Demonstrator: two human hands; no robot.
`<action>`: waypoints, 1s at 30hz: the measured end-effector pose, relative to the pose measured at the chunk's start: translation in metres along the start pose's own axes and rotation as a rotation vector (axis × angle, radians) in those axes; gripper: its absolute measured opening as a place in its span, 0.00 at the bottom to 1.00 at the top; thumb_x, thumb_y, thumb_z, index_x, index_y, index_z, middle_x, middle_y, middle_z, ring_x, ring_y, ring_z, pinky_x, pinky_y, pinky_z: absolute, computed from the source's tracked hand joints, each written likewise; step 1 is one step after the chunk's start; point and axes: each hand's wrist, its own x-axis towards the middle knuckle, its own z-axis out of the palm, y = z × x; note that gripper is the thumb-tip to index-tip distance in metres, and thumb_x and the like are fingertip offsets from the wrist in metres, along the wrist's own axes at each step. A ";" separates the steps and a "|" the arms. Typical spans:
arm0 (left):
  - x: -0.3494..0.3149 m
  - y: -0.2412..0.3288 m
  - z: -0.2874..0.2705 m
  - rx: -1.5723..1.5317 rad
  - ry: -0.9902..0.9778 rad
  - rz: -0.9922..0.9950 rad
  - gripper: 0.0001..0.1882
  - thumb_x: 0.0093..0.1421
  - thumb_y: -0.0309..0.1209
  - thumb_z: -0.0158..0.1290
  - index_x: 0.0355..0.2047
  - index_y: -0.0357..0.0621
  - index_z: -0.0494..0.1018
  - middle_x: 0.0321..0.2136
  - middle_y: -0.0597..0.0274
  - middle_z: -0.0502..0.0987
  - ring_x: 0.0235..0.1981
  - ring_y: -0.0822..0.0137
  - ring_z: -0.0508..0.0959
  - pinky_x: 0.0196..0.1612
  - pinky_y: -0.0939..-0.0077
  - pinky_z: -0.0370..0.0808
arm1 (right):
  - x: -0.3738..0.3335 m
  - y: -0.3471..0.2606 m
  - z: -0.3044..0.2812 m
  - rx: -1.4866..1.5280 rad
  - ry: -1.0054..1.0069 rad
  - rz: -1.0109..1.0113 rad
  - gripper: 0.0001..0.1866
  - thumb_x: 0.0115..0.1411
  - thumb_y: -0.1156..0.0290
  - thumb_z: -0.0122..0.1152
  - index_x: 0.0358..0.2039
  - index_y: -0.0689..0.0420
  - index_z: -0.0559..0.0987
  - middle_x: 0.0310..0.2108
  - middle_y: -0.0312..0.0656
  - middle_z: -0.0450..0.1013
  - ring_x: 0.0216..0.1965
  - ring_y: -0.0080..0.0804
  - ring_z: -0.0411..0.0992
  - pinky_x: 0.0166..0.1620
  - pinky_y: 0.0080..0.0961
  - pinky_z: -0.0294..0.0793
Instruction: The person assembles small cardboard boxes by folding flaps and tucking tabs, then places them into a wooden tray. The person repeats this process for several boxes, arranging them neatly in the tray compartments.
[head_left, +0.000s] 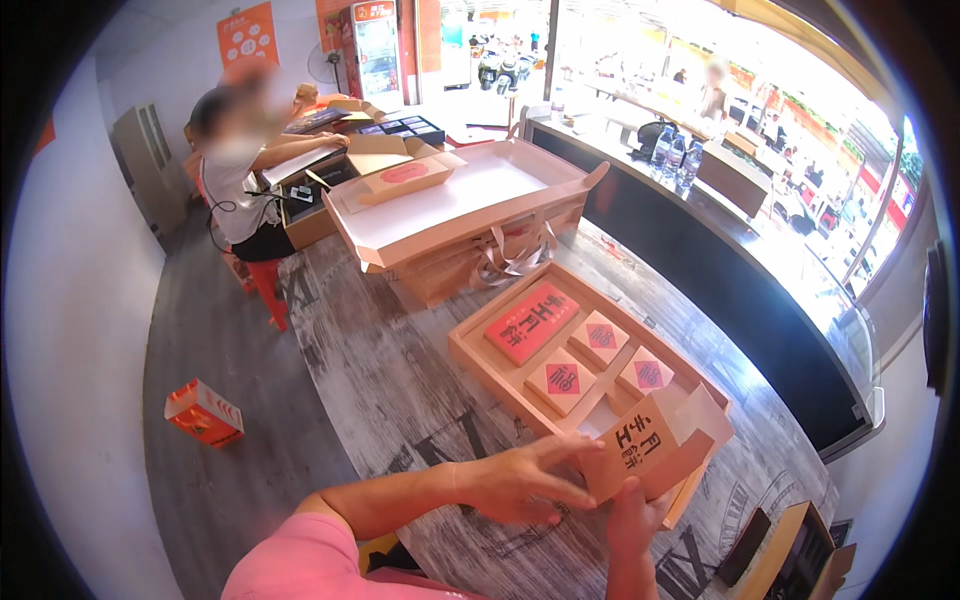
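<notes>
All support seems to come from the right hand [636,518], fingers holding the open carton [646,442] over the tray [490,373]; the left hand [522,480] spreads wide beside it, so a slip could dent the small boxes [562,381] beyond

A grey table [345,350] bears a tray [480,363] and open box [773,556].
</notes>
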 end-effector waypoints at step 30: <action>-0.026 -0.023 0.015 -0.600 0.195 -0.158 0.44 0.70 0.25 0.53 0.81 0.43 0.45 0.75 0.55 0.56 0.72 0.63 0.65 0.74 0.63 0.61 | -0.015 0.007 0.037 -0.142 -0.248 -0.157 0.47 0.67 0.69 0.70 0.78 0.61 0.52 0.67 0.48 0.64 0.65 0.36 0.67 0.66 0.34 0.69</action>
